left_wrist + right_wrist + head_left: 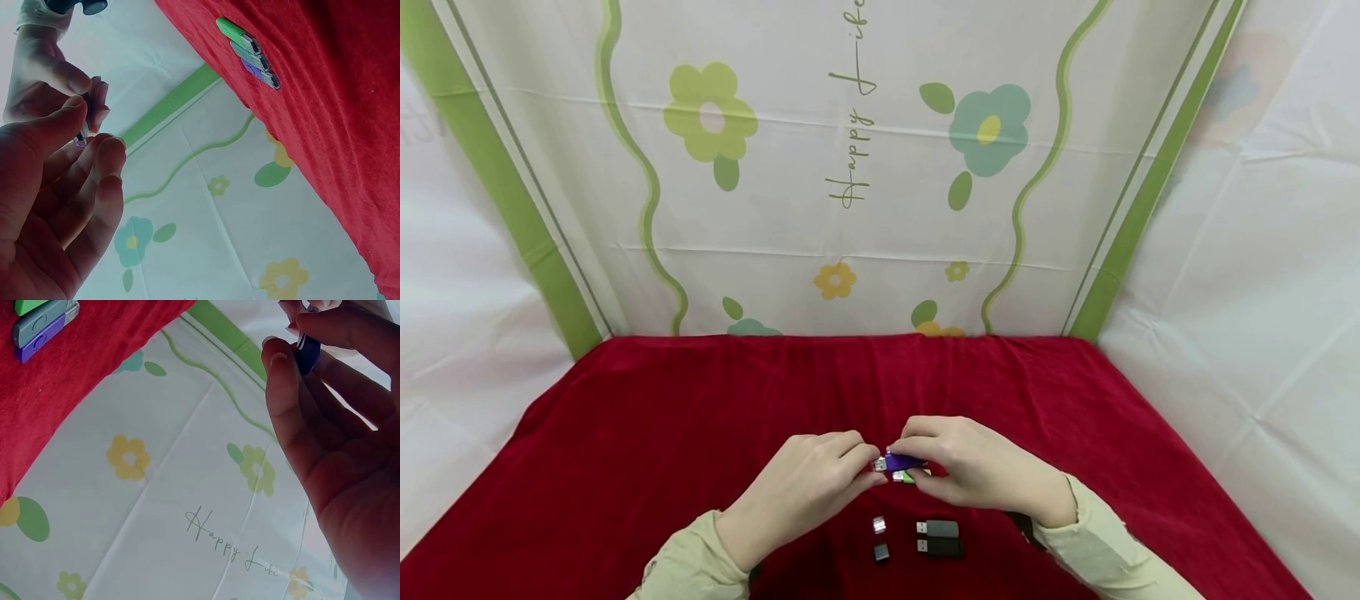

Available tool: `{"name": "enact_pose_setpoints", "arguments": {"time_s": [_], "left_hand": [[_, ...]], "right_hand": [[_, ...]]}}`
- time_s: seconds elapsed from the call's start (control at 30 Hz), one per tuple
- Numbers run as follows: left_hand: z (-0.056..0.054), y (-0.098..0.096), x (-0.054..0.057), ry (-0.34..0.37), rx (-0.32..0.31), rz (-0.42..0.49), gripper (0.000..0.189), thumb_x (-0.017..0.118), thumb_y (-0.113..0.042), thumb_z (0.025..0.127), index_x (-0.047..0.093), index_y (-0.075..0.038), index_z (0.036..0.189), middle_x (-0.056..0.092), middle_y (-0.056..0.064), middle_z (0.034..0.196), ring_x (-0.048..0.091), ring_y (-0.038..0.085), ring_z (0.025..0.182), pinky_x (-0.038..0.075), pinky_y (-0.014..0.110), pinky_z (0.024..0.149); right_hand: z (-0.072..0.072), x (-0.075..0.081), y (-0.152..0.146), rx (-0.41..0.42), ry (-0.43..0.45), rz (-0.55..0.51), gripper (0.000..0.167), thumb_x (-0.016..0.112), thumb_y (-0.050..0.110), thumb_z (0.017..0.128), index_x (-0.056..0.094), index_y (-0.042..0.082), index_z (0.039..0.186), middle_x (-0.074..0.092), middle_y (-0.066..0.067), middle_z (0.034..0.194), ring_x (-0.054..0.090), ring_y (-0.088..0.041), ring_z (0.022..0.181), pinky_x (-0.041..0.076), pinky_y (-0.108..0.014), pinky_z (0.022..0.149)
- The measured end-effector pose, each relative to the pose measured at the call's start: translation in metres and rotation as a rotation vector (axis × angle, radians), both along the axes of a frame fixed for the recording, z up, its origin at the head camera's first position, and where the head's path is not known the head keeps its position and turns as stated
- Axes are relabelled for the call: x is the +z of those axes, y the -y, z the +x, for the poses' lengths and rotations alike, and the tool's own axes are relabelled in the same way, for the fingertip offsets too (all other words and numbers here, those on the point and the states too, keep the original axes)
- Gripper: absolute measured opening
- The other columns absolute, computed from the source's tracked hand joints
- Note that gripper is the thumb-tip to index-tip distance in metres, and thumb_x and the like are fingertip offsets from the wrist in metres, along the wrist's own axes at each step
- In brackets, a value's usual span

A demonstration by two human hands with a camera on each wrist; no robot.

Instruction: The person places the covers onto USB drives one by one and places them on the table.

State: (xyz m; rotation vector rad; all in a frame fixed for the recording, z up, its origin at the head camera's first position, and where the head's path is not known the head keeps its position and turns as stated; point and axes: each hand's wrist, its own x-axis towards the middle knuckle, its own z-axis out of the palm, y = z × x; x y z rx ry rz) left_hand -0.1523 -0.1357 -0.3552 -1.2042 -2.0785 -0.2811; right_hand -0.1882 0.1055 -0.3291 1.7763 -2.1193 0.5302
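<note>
Between both hands, in the head view, is a purple-blue USB flash drive (904, 461), dark blue in the right wrist view. My right hand (966, 458) pinches its body between thumb and fingers. The thumb and fingers of my left hand (820, 475) pinch a clear cap (880, 464) at the plug end. Just below the held drive in the head view, a green USB flash drive (906, 477) lies on the cloth. The left wrist view shows a grey-green drive (250, 55) and a purple drive (255, 69) beside it; the hands hide these two in the head view.
Nearer the body lie a grey USB flash drive (942, 529) and a black one (943, 547), plugs facing left. Left of them are a loose clear cap (879, 525) and a dark cap (881, 552). Red cloth (737, 400) covers the table; a flower-printed curtain (775, 217) stands behind.
</note>
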Motion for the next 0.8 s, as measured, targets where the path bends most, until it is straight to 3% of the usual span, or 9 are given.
{"name": "enact_pose_setpoints", "arguments": {"time_s": [0.27,0.67,0.8], "left_hand": [[0.0009,0.0008,0.0006,-0.007,0.01,-0.021,0.025,0.086,-0.021,0.078,0.067,-0.008,0.088,0.053,-0.004,0.073,0.041,0.004,0.056,0.035,0.01,0.049],[-0.0017,0.0026,-0.0025,-0.061,-0.013,-0.066,0.024,0.076,-0.022,0.088,0.059,-0.007,0.085,0.04,-0.003,0.07,0.026,0.004,0.056,0.023,0.01,0.048],[-0.0026,0.0017,-0.0043,-0.046,-0.013,-0.047,0.024,0.08,-0.022,0.085,0.06,-0.007,0.086,0.042,-0.003,0.071,0.029,0.004,0.057,0.024,0.009,0.049]], "right_hand": [[0.0013,-0.001,0.0009,0.032,0.022,0.003,0.033,0.075,-0.007,0.078,0.069,0.004,0.108,0.059,0.001,0.096,0.054,-0.004,0.074,0.042,-0.007,0.07],[0.0048,-0.0055,0.005,0.008,-0.063,0.0,0.035,0.074,-0.009,0.077,0.07,0.001,0.111,0.056,0.0,0.091,0.047,-0.003,0.068,0.038,-0.005,0.065],[0.004,-0.0044,0.0042,0.005,-0.042,0.001,0.036,0.076,-0.008,0.077,0.07,0.002,0.11,0.058,-0.001,0.092,0.049,-0.003,0.071,0.039,-0.006,0.067]]}}
